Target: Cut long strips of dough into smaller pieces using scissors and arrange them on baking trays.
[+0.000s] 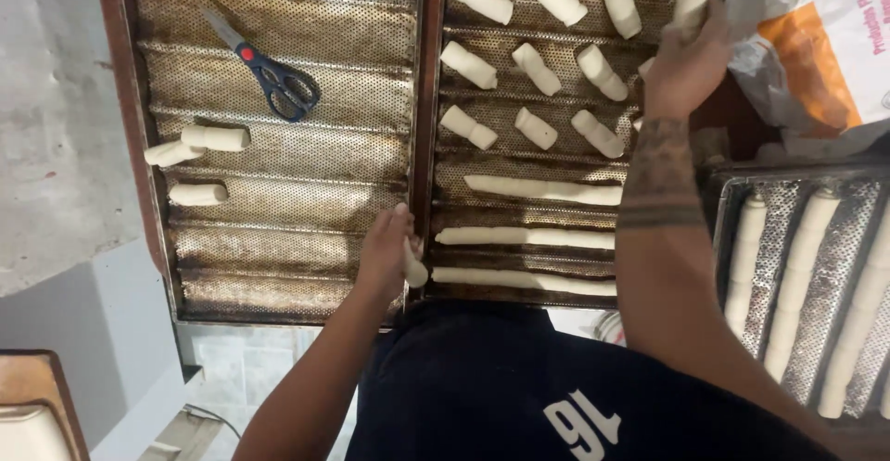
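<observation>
Dark cloth of the person's shirt [482, 396] fills the bottom of the view, with both forearms reaching out over two perforated baking trays. On the left hand [385, 252] the fingers are closed round a short piece of dough [413, 266], held at the near edge where the left tray [278, 238] meets the right tray [528, 187]. On the right hand [686, 62], at the far right corner of the right tray, the fingers grip another short dough piece [691, 5]. Short cut pieces [536, 70] lie in three rows across the far grooves of the right tray; three long uncut dough rolls [528, 236] fill its near grooves. Blue-handled scissors [269, 67] rest on the left tray, well apart from three short pieces [199, 141] by its left edge. A third tray [797, 285] of long rolls sits at right, below a white and orange bag [825, 44].
</observation>
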